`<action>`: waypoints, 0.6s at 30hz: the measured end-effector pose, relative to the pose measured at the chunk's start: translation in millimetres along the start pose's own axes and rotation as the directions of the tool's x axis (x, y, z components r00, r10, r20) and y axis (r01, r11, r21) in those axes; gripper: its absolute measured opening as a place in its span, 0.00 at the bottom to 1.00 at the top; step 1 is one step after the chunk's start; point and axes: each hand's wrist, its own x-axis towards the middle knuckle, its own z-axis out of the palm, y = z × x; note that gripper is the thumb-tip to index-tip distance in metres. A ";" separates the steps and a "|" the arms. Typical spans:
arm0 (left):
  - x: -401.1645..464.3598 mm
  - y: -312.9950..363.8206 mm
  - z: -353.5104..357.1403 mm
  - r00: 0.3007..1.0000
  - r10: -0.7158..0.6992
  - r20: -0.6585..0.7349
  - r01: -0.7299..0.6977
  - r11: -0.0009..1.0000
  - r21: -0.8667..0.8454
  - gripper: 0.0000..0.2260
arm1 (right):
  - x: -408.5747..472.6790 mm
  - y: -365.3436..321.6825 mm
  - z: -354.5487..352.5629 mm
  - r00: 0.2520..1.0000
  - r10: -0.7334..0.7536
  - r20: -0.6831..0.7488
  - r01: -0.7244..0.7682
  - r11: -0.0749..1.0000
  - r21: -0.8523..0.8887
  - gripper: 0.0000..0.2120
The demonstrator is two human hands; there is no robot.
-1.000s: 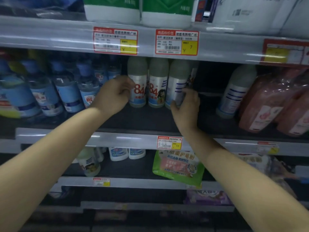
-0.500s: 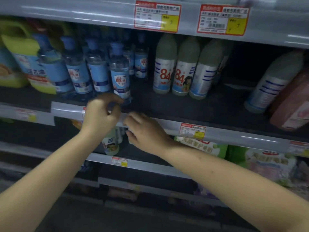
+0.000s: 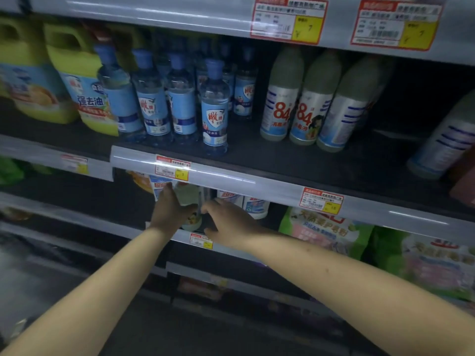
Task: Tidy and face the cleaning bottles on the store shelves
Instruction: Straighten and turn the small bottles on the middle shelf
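On the lower shelf stands a small pale bottle (image 3: 190, 220), mostly covered by my hands. My left hand (image 3: 171, 210) wraps its left side, fingers reaching behind its top and thumb across the front. My right hand (image 3: 227, 223) cups its right side. On the shelf above, several clear blue-capped bottles (image 3: 214, 106) stand in rows, one set further forward than the others. To their right stand three white "84" bottles (image 3: 279, 98); the third (image 3: 344, 109) is turned so its front label faces away. Another white bottle (image 3: 444, 140) leans at the far right.
Yellow-green detergent jugs (image 3: 84, 86) fill the upper shelf's left end. White bottles (image 3: 253, 204) sit behind my right hand on the lower shelf, green soap-powder bags (image 3: 321, 232) to their right. A price rail (image 3: 231, 181) overhangs the lower shelf just above my hands.
Both hands left the "84" bottles and dropped down past the price rail to the lower shelf, where they now close around the pale bottle. The view has tilted down and left.
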 end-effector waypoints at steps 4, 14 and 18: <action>15.6 4.5 15.1 0.997 -0.028 -0.074 0.033 0.998 0.061 0.32 | -5.8 4.5 1.3 0.999 0.030 0.011 -0.030 0.999 0.040 0.19; 11.7 12.7 26.8 0.996 0.047 -0.080 -0.036 0.992 0.124 0.34 | -12.6 19.4 2.8 0.998 0.059 0.038 -0.062 0.995 0.078 0.20; -4.0 7.4 27.4 0.973 0.228 -0.015 -0.218 0.945 0.244 0.19 | -7.1 20.7 1.3 0.997 0.065 0.043 -0.067 0.997 0.039 0.18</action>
